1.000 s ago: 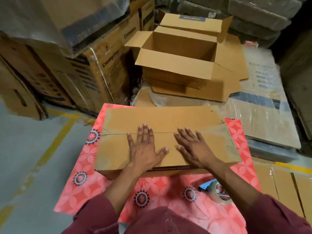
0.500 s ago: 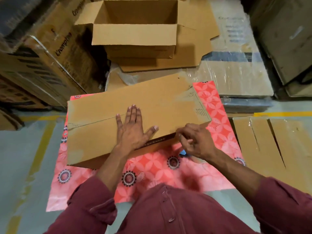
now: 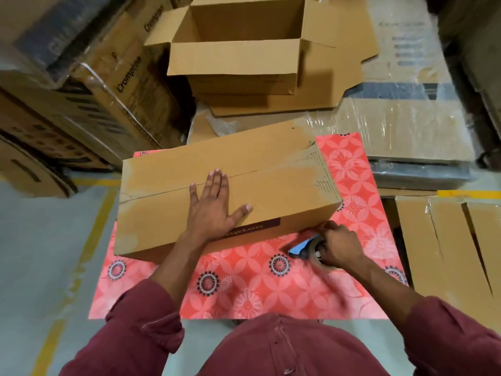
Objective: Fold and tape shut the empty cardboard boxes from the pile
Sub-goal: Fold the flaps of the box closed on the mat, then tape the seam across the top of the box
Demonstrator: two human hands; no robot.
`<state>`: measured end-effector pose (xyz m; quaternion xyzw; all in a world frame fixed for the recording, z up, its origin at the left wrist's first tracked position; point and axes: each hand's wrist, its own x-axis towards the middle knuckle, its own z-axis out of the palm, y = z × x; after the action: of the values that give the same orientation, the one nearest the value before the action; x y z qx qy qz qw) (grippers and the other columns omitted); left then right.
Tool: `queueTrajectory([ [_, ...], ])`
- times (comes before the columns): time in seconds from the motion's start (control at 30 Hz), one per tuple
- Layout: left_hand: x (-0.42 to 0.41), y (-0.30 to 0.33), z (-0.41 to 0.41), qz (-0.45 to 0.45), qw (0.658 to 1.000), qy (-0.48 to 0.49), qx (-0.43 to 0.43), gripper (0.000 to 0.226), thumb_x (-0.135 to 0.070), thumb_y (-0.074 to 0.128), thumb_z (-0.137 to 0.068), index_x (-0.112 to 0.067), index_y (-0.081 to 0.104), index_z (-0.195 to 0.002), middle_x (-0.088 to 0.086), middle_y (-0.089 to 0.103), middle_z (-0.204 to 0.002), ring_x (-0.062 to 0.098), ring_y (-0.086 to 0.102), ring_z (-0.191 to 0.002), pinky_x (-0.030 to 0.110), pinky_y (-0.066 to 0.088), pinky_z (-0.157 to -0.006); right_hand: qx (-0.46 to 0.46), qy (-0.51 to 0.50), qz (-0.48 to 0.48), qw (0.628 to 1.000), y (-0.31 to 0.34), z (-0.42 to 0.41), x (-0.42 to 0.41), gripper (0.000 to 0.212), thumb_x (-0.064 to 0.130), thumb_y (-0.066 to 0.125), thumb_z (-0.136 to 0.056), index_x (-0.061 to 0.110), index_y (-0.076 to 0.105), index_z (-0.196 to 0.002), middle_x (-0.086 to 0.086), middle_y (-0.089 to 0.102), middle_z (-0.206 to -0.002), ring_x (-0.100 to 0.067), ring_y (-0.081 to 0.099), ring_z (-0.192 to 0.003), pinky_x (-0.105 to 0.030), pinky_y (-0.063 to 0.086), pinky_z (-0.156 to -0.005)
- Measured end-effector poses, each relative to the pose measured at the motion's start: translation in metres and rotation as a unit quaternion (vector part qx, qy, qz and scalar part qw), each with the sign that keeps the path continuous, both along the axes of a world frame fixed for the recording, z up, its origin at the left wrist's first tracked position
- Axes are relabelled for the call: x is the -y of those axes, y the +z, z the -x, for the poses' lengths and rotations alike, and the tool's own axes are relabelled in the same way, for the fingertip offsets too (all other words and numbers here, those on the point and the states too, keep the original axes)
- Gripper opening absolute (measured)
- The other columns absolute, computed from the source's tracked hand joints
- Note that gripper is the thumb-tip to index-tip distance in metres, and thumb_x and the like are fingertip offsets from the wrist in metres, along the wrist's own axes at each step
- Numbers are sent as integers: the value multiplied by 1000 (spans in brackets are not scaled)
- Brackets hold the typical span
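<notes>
A closed brown cardboard box lies on a red patterned mat, its two top flaps meeting along a middle seam. My left hand presses flat on the box top, fingers straight across the seam. My right hand grips a tape dispenser with a blue part, on the mat just below the box's near right corner. The roll is mostly hidden by my fingers.
An open empty box stands behind on flattened cardboard. Printed cartons are stacked at the left. Plastic-wrapped flat cartons lie at the right, more flat cardboard beside the mat. Grey floor with a yellow line is at the left.
My right hand left the box top, reached down to the mat and took hold of the tape dispenser. The box has turned slightly. My left hand stays pressed on the top.
</notes>
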<state>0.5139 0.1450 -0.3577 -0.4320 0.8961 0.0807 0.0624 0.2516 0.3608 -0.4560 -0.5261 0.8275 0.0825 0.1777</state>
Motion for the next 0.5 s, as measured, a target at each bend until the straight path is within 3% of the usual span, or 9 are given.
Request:
queueTrajectory([
  [0.13, 2, -4, 1, 4, 1000, 0, 8, 107, -91, 11, -89, -20, -8, -167, 3, -17, -173, 17, -16, -160, 61, -6, -126, -61, 41, -38, 997, -2, 2, 6, 27, 25, 58, -87, 26, 68, -112, 5, 64, -117, -28, 50, -115, -40, 41, -89],
  [0.23, 2, -5, 1, 4, 1000, -1, 9, 107, -92, 10, -88, -21, -7, -167, 3, -17, -173, 17, -16, -160, 62, -6, -126, 38, 76, -21, 996, 10, -9, 5, 34, 34, 64, -86, 19, 57, -116, -4, 69, -110, -33, 67, -103, -39, 52, -78],
  [0.3, 3, -4, 0, -2, 1000, -5, 5, 107, -92, 10, -88, -21, -6, -167, 2, -16, -173, 17, -15, -160, 61, -7, -126, 84, 103, 3, 991, 22, -24, 9, 42, 39, 63, -87, 18, 50, -121, -9, 70, -108, -37, 69, -98, -39, 48, -68],
  [0.37, 8, -1, -4, -15, 1000, -18, -4, 108, -93, 11, -87, -21, -4, -167, 1, -15, -173, 16, -13, -160, 60, -8, -126, 130, 130, 30, 982, 45, -41, 19, 36, 34, 60, -90, 20, 48, -121, -12, 71, -104, -39, 68, -94, -39, 45, -64],
  [0.43, 19, 2, -19, -30, 999, -28, -16, 109, -93, 8, -85, -22, -2, -167, -2, -14, -173, 13, -13, -160, 60, -9, -126, 185, 157, 47, 969, 73, -63, 32, 29, 28, 58, -90, 24, 47, -117, -9, 70, -96, -38, 66, -88, -42, 47, -64],
  [0.5, 33, 5, -51, -28, 999, -20, -15, 109, -92, 2, -83, -25, -3, -167, -5, -15, -173, 12, -13, -159, 62, -8, -125, 229, 177, 55, 956, 106, -88, 46, 30, 31, 61, -93, 27, 46, -118, 1, 66, -87, -32, 64, -81, -39, 40, -62],
])
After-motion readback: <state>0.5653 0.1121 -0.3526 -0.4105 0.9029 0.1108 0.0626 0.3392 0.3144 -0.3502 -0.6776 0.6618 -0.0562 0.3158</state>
